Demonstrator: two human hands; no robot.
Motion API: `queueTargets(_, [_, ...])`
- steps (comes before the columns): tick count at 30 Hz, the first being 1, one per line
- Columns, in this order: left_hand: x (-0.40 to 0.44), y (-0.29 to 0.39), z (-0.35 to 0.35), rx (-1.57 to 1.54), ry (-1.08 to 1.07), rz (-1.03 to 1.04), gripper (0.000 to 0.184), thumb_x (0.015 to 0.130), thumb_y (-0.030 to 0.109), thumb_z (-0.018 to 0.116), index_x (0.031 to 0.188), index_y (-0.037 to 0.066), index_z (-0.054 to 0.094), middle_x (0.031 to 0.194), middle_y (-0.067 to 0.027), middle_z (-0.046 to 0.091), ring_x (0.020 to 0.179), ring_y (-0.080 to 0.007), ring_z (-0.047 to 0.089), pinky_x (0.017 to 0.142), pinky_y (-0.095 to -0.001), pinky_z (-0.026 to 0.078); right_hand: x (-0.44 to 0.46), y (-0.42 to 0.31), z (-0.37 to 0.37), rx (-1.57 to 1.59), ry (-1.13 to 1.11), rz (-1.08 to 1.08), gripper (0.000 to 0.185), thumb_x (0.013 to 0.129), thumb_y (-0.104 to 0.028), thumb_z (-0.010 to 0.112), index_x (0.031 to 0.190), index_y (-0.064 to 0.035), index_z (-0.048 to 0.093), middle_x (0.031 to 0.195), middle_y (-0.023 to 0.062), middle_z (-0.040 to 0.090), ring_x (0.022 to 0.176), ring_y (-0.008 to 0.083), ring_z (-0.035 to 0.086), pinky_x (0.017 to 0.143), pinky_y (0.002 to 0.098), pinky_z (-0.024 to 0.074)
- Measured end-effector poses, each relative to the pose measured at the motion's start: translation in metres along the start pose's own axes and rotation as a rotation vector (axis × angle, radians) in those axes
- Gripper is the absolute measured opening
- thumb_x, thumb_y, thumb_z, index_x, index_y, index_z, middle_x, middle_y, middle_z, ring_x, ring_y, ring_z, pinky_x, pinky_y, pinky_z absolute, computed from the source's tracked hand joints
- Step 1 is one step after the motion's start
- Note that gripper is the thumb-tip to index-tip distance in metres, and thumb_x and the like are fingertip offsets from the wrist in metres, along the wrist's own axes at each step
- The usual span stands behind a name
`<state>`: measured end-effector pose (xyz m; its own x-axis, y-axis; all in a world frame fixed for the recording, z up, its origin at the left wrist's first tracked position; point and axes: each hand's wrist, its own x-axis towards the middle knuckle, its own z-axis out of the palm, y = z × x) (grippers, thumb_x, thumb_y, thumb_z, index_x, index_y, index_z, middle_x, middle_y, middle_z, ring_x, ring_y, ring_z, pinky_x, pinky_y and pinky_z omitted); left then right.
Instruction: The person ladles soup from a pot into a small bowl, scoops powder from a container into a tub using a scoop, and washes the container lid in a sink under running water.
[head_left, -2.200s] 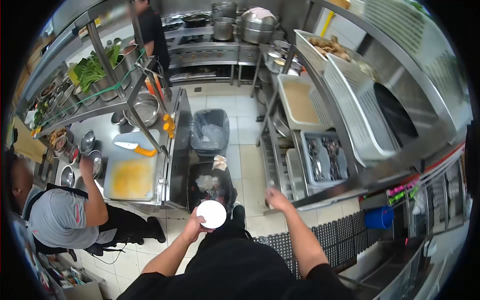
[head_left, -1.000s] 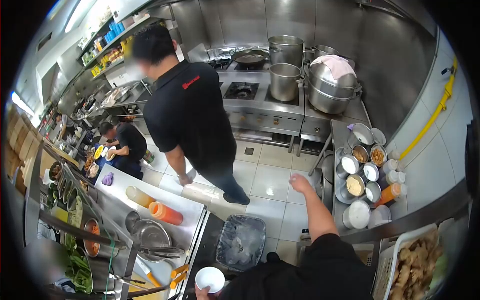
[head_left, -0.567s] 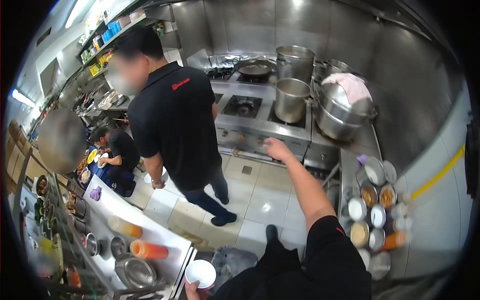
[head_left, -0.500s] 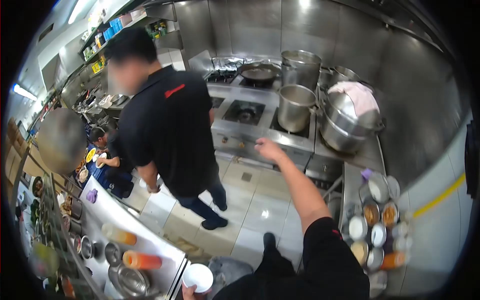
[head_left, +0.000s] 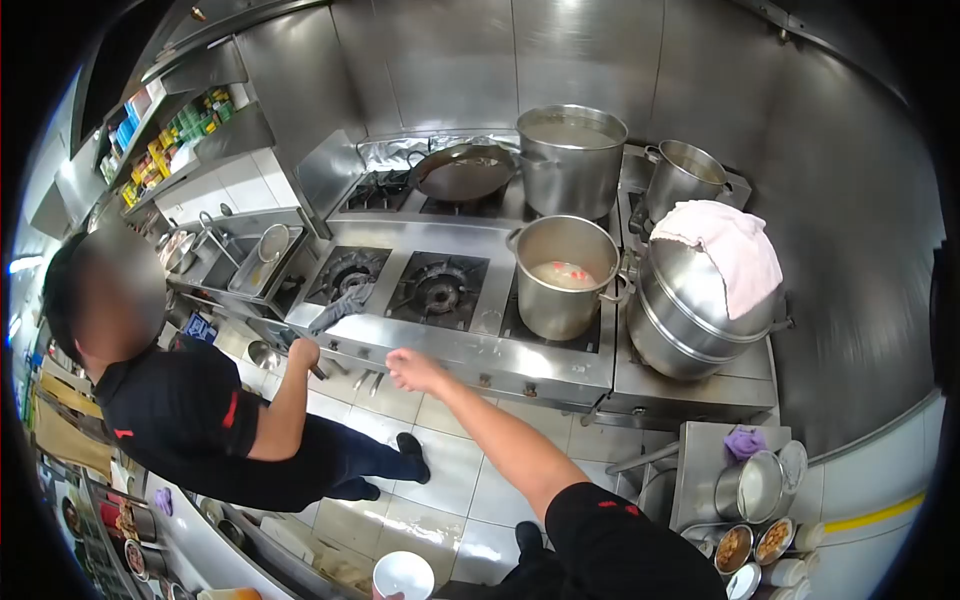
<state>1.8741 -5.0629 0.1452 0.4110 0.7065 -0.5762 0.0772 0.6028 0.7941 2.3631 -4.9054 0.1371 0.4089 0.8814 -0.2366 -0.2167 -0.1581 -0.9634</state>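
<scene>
My left hand (head_left: pixel 388 595) grips a white bowl (head_left: pixel 403 575) at the bottom edge of the view; most of that hand is cut off or behind the bowl. My right arm reaches forward over the tiled floor. At its end, my right hand (head_left: pixel 412 370) has loosely curled fingers, with nothing visible in them. It appears just before the front panel of the stove (head_left: pixel 450 345), below the burners. A grey cloth (head_left: pixel 342 310) lies over the stove's front edge, left of my hand. An open pot (head_left: pixel 560 285) with pale liquid and reddish pieces stands on the right front burner.
A person in a black shirt (head_left: pixel 200 410) stands at my left, one forearm raised near the stove. Behind are a wok (head_left: pixel 463 175) and a tall pot (head_left: pixel 572 165). A lidded steamer (head_left: pixel 690 310) carries a pink towel (head_left: pixel 730 250). Ingredient containers (head_left: pixel 735 548) sit lower right.
My view has swung left and closer to the stove. The co-worker has turned towards it and raised a forearm. My right arm stays outstretched, and the white bowl stays in my left hand.
</scene>
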Motion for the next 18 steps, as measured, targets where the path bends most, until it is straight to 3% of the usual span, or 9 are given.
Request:
queueTargets(3, [0.007, 0.020, 0.032, -0.163, 0.010, 0.030, 0.069, 0.077, 0.012, 0.062, 0.142, -0.001, 0.041, 0.129, -0.0193, 0.055, 0.117, -0.0353, 0.057, 0.097, -0.0511, 0.050, 0.028, 0.020, 0.012, 0.029, -0.096, -0.022, 0.035, 0.101, -0.038, 0.054, 0.120, -0.0086, 0.058, 0.090, 0.0015, 0.061, 0.069, 0.0101, 0.058, 0.057, 0.0272, 0.0478])
queueTargets(5, [0.011, 0.029, 0.048, -0.205, -0.012, 0.096, 0.075, 0.071, 0.018, 0.066, 0.141, 0.004, 0.041, 0.126, -0.0147, 0.057, 0.114, -0.0321, 0.060, 0.087, -0.0524, 0.055, 0.034, 0.020, 0.031, 0.060, -0.134, 0.071, 0.049, 0.099, -0.045, 0.055, 0.132, -0.0091, 0.052, 0.105, 0.0078, 0.062, 0.085, 0.0170, 0.062, 0.070, 0.0337, 0.0506])
queueTargets(7, [0.018, 0.027, 0.041, -0.230, -0.072, 0.121, 0.071, 0.075, 0.007, 0.054, 0.144, 0.004, 0.036, 0.133, -0.0174, 0.051, 0.119, -0.0359, 0.056, 0.085, -0.0528, 0.057, 0.011, -0.014, 0.050, 0.106, -0.092, 0.179, 0.067, 0.096, -0.054, 0.055, 0.145, -0.0099, 0.043, 0.125, 0.0159, 0.060, 0.109, 0.0259, 0.062, 0.089, 0.0429, 0.0508])
queueTargets(9, [0.027, 0.026, 0.035, -0.228, -0.057, 0.135, 0.069, 0.075, 0.003, 0.052, 0.143, 0.004, 0.039, 0.133, -0.0145, 0.053, 0.121, -0.0314, 0.055, 0.098, -0.0451, 0.051, 0.025, -0.011, 0.075, 0.163, -0.085, 0.224, 0.082, 0.093, -0.062, 0.052, 0.153, -0.0090, 0.032, 0.142, 0.0226, 0.049, 0.130, 0.0344, 0.050, 0.106, 0.0515, 0.0393])
queueTargets(12, [0.038, 0.039, 0.038, -0.249, -0.051, 0.177, 0.068, 0.074, 0.001, 0.052, 0.142, 0.003, 0.040, 0.131, -0.0132, 0.054, 0.123, -0.0295, 0.054, 0.102, -0.0418, 0.048, 0.043, -0.007, 0.095, 0.242, -0.243, 0.419, 0.092, 0.089, -0.067, 0.051, 0.152, -0.0030, 0.029, 0.148, 0.0295, 0.041, 0.136, 0.0416, 0.042, 0.108, 0.0532, 0.0370])
queueTargets(13, [0.040, 0.048, 0.040, -0.268, -0.058, 0.140, 0.068, 0.074, 0.001, 0.052, 0.141, 0.003, 0.041, 0.131, -0.0132, 0.054, 0.123, -0.0290, 0.053, 0.102, -0.0412, 0.047, 0.048, -0.004, 0.102, 0.322, -0.296, 0.578, 0.098, 0.088, -0.069, 0.050, 0.150, 0.0035, 0.026, 0.142, 0.0338, 0.044, 0.129, 0.0441, 0.049, 0.104, 0.0555, 0.0402])
queueTargets(15, [0.047, 0.058, 0.038, -0.295, -0.089, 0.091, 0.067, 0.074, 0.003, 0.053, 0.141, 0.004, 0.042, 0.131, -0.0129, 0.054, 0.124, -0.0280, 0.053, 0.103, -0.0419, 0.047, 0.028, 0.000, 0.123, 0.466, -0.417, 0.625, 0.098, 0.090, -0.066, 0.049, 0.149, 0.0079, 0.022, 0.138, 0.0366, 0.045, 0.124, 0.0438, 0.054, 0.100, 0.0550, 0.0442])
queueTargets(16, [0.060, 0.054, 0.027, -0.258, -0.105, 0.135, 0.068, 0.074, 0.004, 0.054, 0.141, 0.005, 0.041, 0.131, -0.0128, 0.054, 0.123, -0.0281, 0.053, 0.102, -0.0432, 0.047, -0.003, -0.023, 0.131, 0.553, -0.368, 0.630, 0.097, 0.091, -0.064, 0.048, 0.149, 0.0077, 0.020, 0.136, 0.0366, 0.048, 0.120, 0.0438, 0.056, 0.098, 0.0523, 0.0465])
queueTargets(18, [0.074, 0.054, 0.012, -0.256, -0.147, 0.149, 0.069, 0.074, 0.007, 0.057, 0.141, 0.008, 0.041, 0.130, -0.0121, 0.054, 0.120, -0.0282, 0.055, 0.101, -0.0453, 0.049, -0.047, -0.046, 0.146, 0.735, -0.273, 0.639, 0.075, 0.097, -0.058, 0.041, 0.134, 0.0065, 0.048, 0.131, 0.0244, 0.059, 0.117, 0.0351, 0.060, 0.100, 0.0438, 0.0467])
